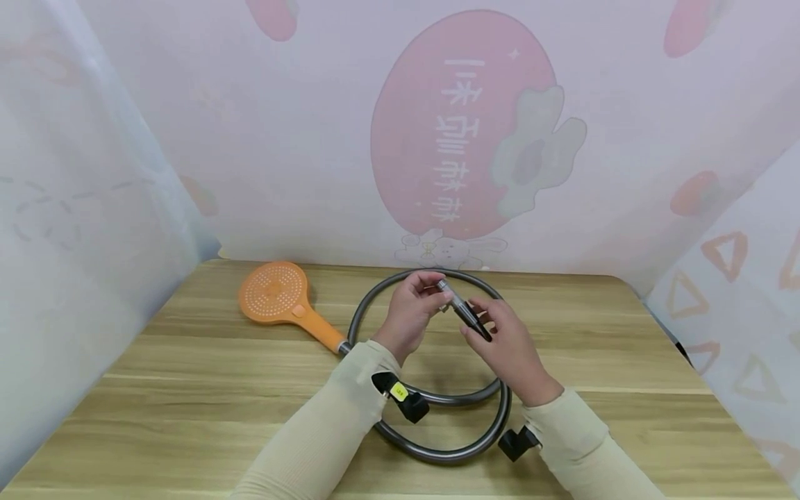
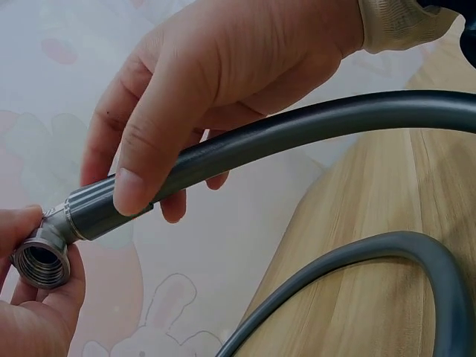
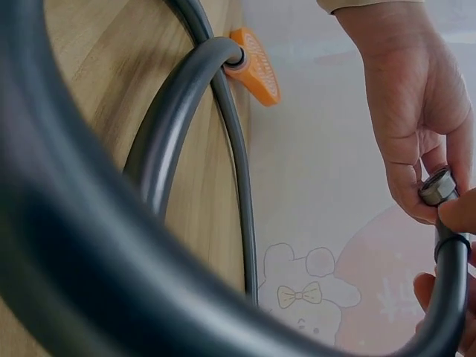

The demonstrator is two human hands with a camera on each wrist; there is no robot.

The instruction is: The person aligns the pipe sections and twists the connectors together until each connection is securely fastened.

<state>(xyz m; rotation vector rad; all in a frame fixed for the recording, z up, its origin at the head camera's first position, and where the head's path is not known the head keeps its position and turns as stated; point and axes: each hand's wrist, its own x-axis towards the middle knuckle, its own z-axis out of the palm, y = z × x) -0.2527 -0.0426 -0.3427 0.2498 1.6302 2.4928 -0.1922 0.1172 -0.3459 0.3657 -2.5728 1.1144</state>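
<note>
My left hand (image 1: pixel 412 312) pinches a silver metal fitting (image 2: pixel 58 224) between thumb and fingers. The fitting has a side opening with screw threads inside, facing the camera in the left wrist view. A dark ribbed sleeve (image 2: pixel 97 208) joins it to the grey shower hose (image 2: pixel 297 128). Thumb and fingers of my right hand (image 1: pixel 512 354) grip the hose around that ribbed sleeve. Both hands hold this end up above the table. In the right wrist view, the right hand shows only as fingertips at the edge.
An orange shower head (image 1: pixel 273 293) lies face up at the back left of the wooden table (image 1: pixel 206 396), attached to the hose's other end. The hose loops under and around both forearms. A printed cloth backdrop (image 1: pixel 300 139) rises behind the table.
</note>
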